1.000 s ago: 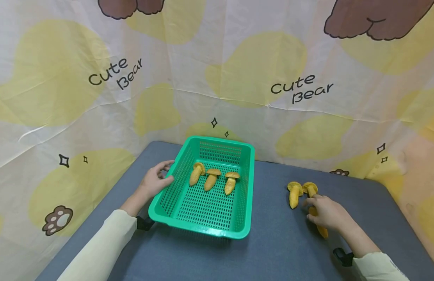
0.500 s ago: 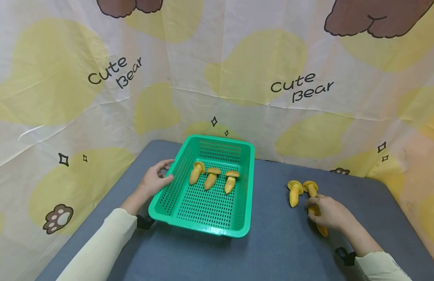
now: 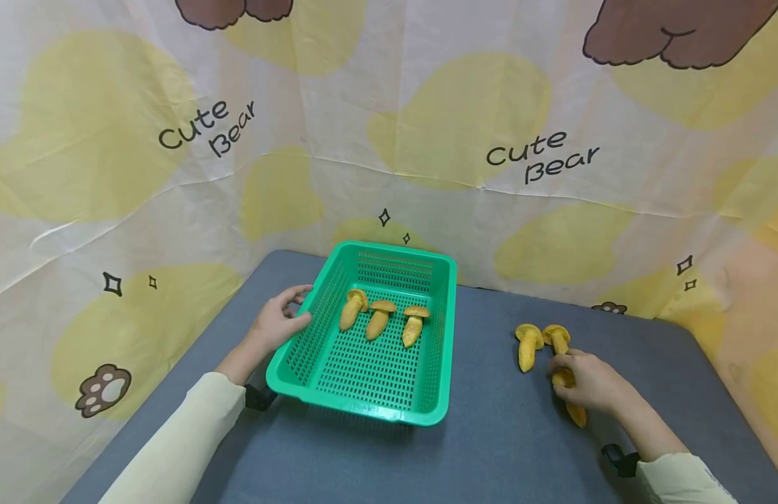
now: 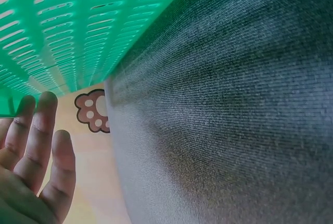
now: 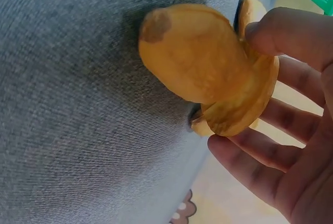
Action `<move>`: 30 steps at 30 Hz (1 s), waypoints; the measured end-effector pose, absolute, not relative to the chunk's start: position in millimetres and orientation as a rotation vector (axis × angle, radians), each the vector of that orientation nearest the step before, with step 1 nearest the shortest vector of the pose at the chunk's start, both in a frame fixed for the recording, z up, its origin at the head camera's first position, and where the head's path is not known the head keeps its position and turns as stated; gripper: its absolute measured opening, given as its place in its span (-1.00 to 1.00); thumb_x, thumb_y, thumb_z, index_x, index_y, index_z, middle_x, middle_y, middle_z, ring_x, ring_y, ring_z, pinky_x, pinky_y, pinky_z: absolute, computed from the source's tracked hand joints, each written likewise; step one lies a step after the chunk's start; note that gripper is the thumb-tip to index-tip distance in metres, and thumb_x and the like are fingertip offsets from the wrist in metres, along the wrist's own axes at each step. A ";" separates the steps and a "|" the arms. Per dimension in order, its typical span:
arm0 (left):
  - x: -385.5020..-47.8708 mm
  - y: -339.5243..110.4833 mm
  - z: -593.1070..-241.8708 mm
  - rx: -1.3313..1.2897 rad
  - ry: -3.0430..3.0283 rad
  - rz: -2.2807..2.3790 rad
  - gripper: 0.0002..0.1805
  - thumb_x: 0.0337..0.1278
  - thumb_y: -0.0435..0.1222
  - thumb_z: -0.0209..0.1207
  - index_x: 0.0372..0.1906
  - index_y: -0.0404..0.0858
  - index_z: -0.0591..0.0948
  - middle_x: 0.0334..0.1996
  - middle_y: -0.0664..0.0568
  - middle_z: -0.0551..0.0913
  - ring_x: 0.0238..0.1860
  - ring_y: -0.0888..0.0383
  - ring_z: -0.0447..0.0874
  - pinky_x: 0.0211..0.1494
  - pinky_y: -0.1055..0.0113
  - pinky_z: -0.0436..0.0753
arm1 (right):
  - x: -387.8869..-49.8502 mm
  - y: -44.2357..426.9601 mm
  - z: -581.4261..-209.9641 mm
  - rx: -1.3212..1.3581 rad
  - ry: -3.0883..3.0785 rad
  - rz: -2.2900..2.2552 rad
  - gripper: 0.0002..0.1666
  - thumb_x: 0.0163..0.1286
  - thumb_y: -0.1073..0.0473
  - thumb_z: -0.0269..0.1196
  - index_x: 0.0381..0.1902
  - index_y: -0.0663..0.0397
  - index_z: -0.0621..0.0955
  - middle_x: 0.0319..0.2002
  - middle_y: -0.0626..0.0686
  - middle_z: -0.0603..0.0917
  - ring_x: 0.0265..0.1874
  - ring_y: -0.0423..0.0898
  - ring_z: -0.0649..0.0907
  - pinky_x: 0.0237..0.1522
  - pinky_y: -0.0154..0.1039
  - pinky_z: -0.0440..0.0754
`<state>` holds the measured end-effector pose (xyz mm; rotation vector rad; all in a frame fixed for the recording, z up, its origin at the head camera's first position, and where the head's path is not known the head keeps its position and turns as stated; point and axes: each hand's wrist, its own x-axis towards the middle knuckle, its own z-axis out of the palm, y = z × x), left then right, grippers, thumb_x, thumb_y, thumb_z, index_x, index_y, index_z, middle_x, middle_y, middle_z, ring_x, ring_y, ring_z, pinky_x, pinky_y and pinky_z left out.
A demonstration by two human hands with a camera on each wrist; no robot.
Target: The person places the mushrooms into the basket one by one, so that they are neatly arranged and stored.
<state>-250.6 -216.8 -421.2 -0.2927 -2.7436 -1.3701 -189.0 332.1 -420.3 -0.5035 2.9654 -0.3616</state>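
— Printed backdrop (image 3: pixel 439 126) behind, grey woven tabletop (image 3: pixel 490 448) below. Hands?

— Well apart. Left hand (image 3: pixel 279 323) rests at the left rim of a green basket (image 3: pixel 357 411), fingers fairly straight, touching its outer wall. Right hand (image 3: pixel 587 381) pinches a yellow mushroom (image 5: pixel 195 52) at the cap, thumb one side, fingers the other. Stem points back toward the person.

— Off the table?

— Cannot tell. Shadow sits close against the stem; at most slightly raised, I'd guess.

— Weak point?

— That cap hold. Stem looks the bulkier end and sticks out past the grip. Loose pinch, and the piece could swing or roll free.

— Neighbours?

— Two loose mushrooms (image 3: pixel 527 348), side by side on the tabletop, right of the basket. One is partly hidden, just beyond the gripping fingers; a low sweep of the knuckles could shove it into its mate.

— Basket?

— Three mushrooms (image 3: pixel 378 320) inside, a row in the far half. Left hand seems lightly placed. Hard bump on the right wall might turn the basket and set that row rolling.
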 end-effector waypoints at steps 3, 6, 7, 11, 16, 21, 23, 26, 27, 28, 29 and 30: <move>-250.6 -217.4 -421.4 -0.291 -2.744 -1.368 -0.39 0.21 -0.28 0.10 0.40 -0.11 0.34 0.04 -0.12 0.46 -0.64 0.24 0.23 -0.45 0.26 0.36 | -188.6 330.4 -419.4 -0.510 2.963 -0.386 -0.79 0.07 0.24 0.37 -0.27 0.05 0.67 -0.35 0.01 0.53 -0.46 -0.13 0.42 -0.49 -0.28 0.35; -250.6 -217.6 -421.8 -0.287 -2.746 -1.369 -0.39 0.21 -0.27 0.10 0.40 -0.09 0.34 0.04 -0.11 0.46 -0.63 0.23 0.23 -0.45 0.26 0.36 | -188.6 328.5 -417.9 -0.522 2.976 -0.412 -0.81 0.07 0.24 0.37 -0.29 0.04 0.67 -0.37 -0.02 0.51 -0.47 -0.15 0.41 -0.52 -0.33 0.34; -250.4 -217.6 -421.9 -0.287 -2.748 -1.371 -0.39 0.21 -0.27 0.09 0.40 -0.08 0.34 0.04 -0.10 0.45 -0.63 0.23 0.22 -0.45 0.26 0.36 | -188.8 327.9 -417.4 -0.527 2.984 -0.418 -0.81 0.07 0.24 0.37 -0.30 0.03 0.67 -0.37 -0.02 0.51 -0.47 -0.16 0.41 -0.52 -0.33 0.35; -249.7 -217.3 -420.9 -0.282 -2.749 -1.388 -0.38 0.20 -0.27 0.09 0.40 -0.04 0.34 0.05 -0.09 0.45 -0.63 0.22 0.21 -0.46 0.26 0.35 | -189.4 324.0 -412.6 -0.550 3.018 -0.443 -0.81 0.07 0.23 0.38 -0.30 0.01 0.67 -0.34 -0.03 0.55 -0.42 -0.16 0.45 -0.45 -0.30 0.42; -248.8 -217.1 -419.7 -0.280 -2.744 -1.399 -0.39 0.20 -0.25 0.10 0.40 -0.03 0.34 0.05 -0.06 0.45 -0.62 0.20 0.21 -0.48 0.27 0.36 | -190.3 319.6 -407.1 -0.564 3.041 -0.480 -0.79 0.08 0.21 0.39 -0.27 0.01 0.68 -0.31 0.00 0.58 -0.39 -0.15 0.48 -0.41 -0.26 0.46; -249.7 -217.7 -421.5 -0.289 -2.736 -1.408 -0.40 0.21 -0.25 0.10 0.39 -0.04 0.35 0.05 -0.07 0.44 -0.63 0.22 0.20 -0.48 0.28 0.36 | -192.7 317.2 -405.5 -0.591 3.079 -0.499 -0.78 0.09 0.20 0.40 -0.25 0.02 0.68 -0.27 0.02 0.61 -0.37 -0.16 0.52 -0.39 -0.23 0.49; -249.7 -217.9 -421.9 -0.293 -2.737 -1.408 -0.40 0.21 -0.26 0.10 0.39 -0.03 0.35 0.06 -0.08 0.44 -0.64 0.24 0.19 -0.48 0.28 0.35 | -193.3 315.6 -404.2 -0.615 3.097 -0.506 -0.78 0.09 0.20 0.41 -0.25 0.02 0.69 -0.26 0.03 0.63 -0.36 -0.16 0.53 -0.39 -0.24 0.49; -249.8 -217.6 -421.5 -0.300 -2.732 -1.412 -0.39 0.21 -0.27 0.11 0.39 -0.04 0.35 0.06 -0.10 0.45 -0.66 0.26 0.17 -0.49 0.28 0.34 | -194.2 311.9 -401.0 -0.653 3.124 -0.521 -0.78 0.08 0.20 0.41 -0.26 -0.01 0.69 -0.23 0.03 0.64 -0.35 -0.16 0.54 -0.37 -0.23 0.52; -249.9 -217.5 -421.4 -0.300 -2.731 -1.414 -0.39 0.21 -0.27 0.11 0.39 -0.04 0.35 0.06 -0.10 0.45 -0.66 0.27 0.17 -0.49 0.28 0.33 | -194.5 310.4 -399.7 -0.662 3.129 -0.530 -0.78 0.08 0.20 0.41 -0.26 -0.02 0.69 -0.22 0.03 0.64 -0.34 -0.16 0.55 -0.35 -0.23 0.53; -250.0 -217.3 -421.1 -0.302 -2.730 -1.415 -0.39 0.21 -0.27 0.11 0.40 -0.05 0.35 0.06 -0.11 0.45 -0.67 0.29 0.16 -0.49 0.28 0.33 | -194.9 308.8 -398.3 -0.670 3.133 -0.536 -0.78 0.08 0.21 0.41 -0.26 -0.02 0.68 -0.21 0.02 0.64 -0.33 -0.15 0.55 -0.34 -0.22 0.54; -249.9 -217.0 -420.7 -0.301 -2.731 -1.415 -0.39 0.21 -0.27 0.11 0.40 -0.05 0.34 0.06 -0.11 0.45 -0.67 0.30 0.16 -0.48 0.28 0.32 | -195.2 307.1 -396.7 -0.675 3.139 -0.541 -0.78 0.08 0.21 0.41 -0.26 -0.03 0.68 -0.20 0.01 0.64 -0.32 -0.15 0.55 -0.32 -0.21 0.55; -250.1 -216.8 -420.5 -0.298 -2.732 -1.411 -0.38 0.21 -0.28 0.11 0.40 -0.05 0.34 0.06 -0.11 0.45 -0.68 0.32 0.15 -0.48 0.29 0.32 | -195.7 305.3 -395.0 -0.677 3.141 -0.550 -0.78 0.08 0.21 0.41 -0.26 -0.05 0.68 -0.20 0.01 0.64 -0.31 -0.15 0.56 -0.31 -0.20 0.56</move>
